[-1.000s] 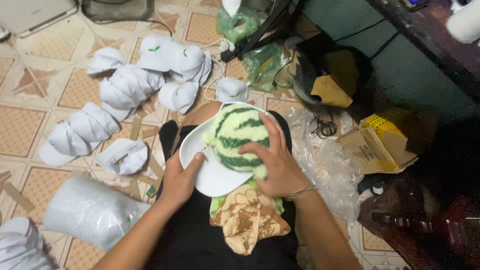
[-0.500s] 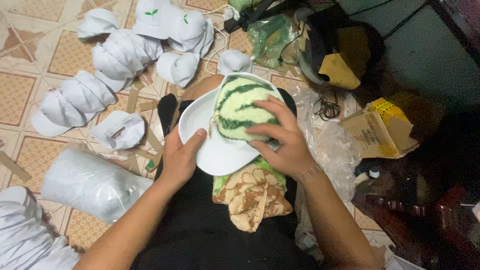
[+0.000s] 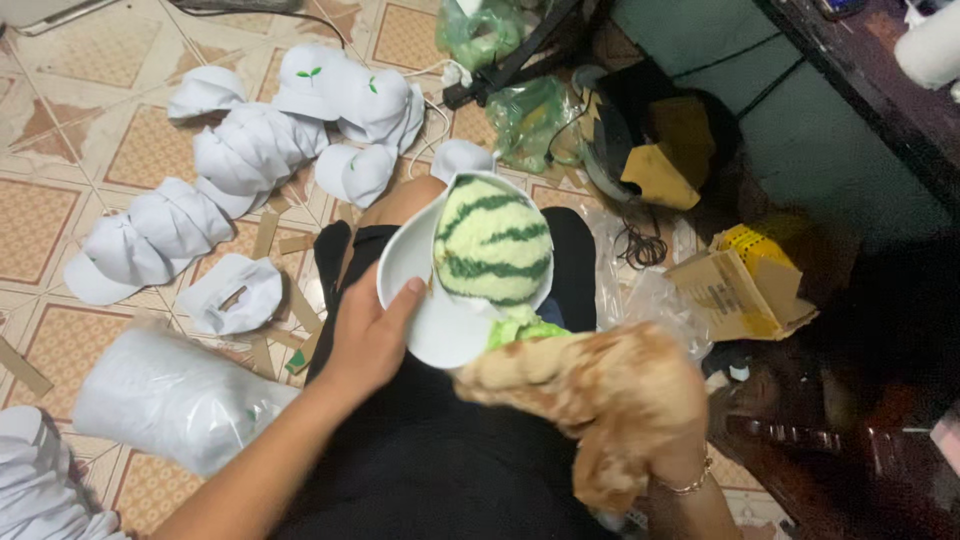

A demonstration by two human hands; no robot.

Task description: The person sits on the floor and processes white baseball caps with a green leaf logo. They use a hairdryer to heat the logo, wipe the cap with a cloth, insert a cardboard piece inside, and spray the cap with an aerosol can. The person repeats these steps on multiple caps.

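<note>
R hand [image 3: 655,440] is mostly hidden: a tan mottled cloth [image 3: 590,395] drapes over it, only the wrist w/ a thin bracelet [image 3: 685,487] shows, so I cannot tell how its fingers sit; probably they grip the cloth from under. L hand [image 3: 370,335] is closed on the rim of a white cap [image 3: 425,300], thumb on the brim's inside, fingers behind it. The cap rests on the person's lap, over black clothing [image 3: 430,470]. Inside the cap sits a green-striped, melon-patterned round piece [image 3: 492,243]; a bright green bit [image 3: 520,328] pokes out just below it, partly behind the cloth.

Left of the cap, near: a clear plastic bag of white goods [image 3: 170,395], contents hard to make out. At the frame's bottom-left corner, more white fabric [image 3: 35,490], cut off. Farther left of the cap: one open white cap lying inside-up [image 3: 235,293], then stacked rows of white caps [image 3: 200,190]; approx 10, count unsure since they nest. Two caps carry a small green sprout mark [image 3: 310,72].

Right of the cap: crumpled clear plastic [image 3: 650,300] and one torn cardboard box w/ yellow contents [image 3: 745,275]. Beyond the cap: two green plastic bags [image 3: 525,115] and a dark stand leg [image 3: 510,65] crossing them.
</note>
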